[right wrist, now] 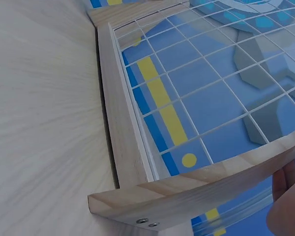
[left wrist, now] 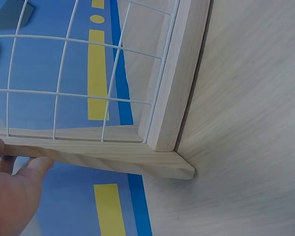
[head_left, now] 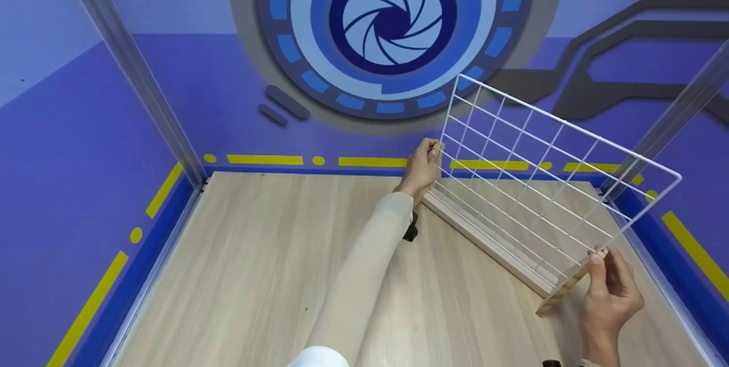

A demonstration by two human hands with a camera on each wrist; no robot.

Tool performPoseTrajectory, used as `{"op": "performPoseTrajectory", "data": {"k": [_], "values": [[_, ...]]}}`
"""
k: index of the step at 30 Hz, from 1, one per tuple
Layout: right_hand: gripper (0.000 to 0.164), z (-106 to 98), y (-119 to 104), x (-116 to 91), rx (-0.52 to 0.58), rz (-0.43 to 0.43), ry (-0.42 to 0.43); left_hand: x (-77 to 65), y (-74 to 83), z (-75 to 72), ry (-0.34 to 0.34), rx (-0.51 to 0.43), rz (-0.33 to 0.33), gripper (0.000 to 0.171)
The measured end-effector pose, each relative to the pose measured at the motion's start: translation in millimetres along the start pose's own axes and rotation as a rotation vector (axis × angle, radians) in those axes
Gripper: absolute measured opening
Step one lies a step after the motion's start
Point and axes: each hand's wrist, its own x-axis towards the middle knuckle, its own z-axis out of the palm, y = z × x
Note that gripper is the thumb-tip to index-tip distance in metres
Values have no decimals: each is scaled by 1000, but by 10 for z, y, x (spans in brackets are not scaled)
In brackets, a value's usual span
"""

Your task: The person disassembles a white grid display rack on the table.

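A white wire grid panel (head_left: 565,121) stands upright, leaning slightly, in a wooden stand. Its lower edge runs along pale wooden rails (head_left: 490,244) between two wooden end pieces. At the far end, my left hand (head_left: 420,166) grips the top of one end piece (left wrist: 113,156), thumb below and fingers over it in the left wrist view. My right hand (head_left: 612,298) pinches the upper tip of the near end piece (head_left: 561,293). Two screw heads (right wrist: 142,221) show low on that piece's outer face. Part of the right hand (right wrist: 290,201) lies outside the right wrist view.
The stand rests diagonally on the right part of a light wood-grain table (head_left: 256,264). Blue printed walls (head_left: 188,82) with metal corner posts (head_left: 134,70) enclose the table behind and at both sides. A small black object (head_left: 411,229) shows beside the left forearm.
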Motion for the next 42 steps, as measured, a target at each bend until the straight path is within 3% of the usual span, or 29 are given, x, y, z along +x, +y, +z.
{"op": "performPoseTrajectory", "data": {"k": [5, 14, 21, 25, 28, 33, 38, 42], "values": [[37, 53, 29, -5, 4, 9, -18, 1, -31, -55, 47, -17, -22, 34], [38, 105, 62, -9, 5, 69, -11, 0, -27, -162, 31, 0, -8, 39], [36, 129, 122, -11, 22, 46, 1, -149, -6, -200, 55, -1, 8, 46], [36, 99, 169, 21, 89, 25, -22, -289, 31, -110, 141, 50, 66, 54], [36, 57, 200, 50, 140, 23, -52, -408, 81, 3, 178, 38, 117, 59], [37, 0, 213, 89, 183, 20, -82, -594, 201, 225, 148, 18, 203, 61], [38, -10, 212, 95, 192, 24, -95, -705, 312, 445, 126, 89, 362, 65], [38, 11, 210, 84, 192, 39, -102, -766, 383, 596, 111, 135, 416, 71]]}}
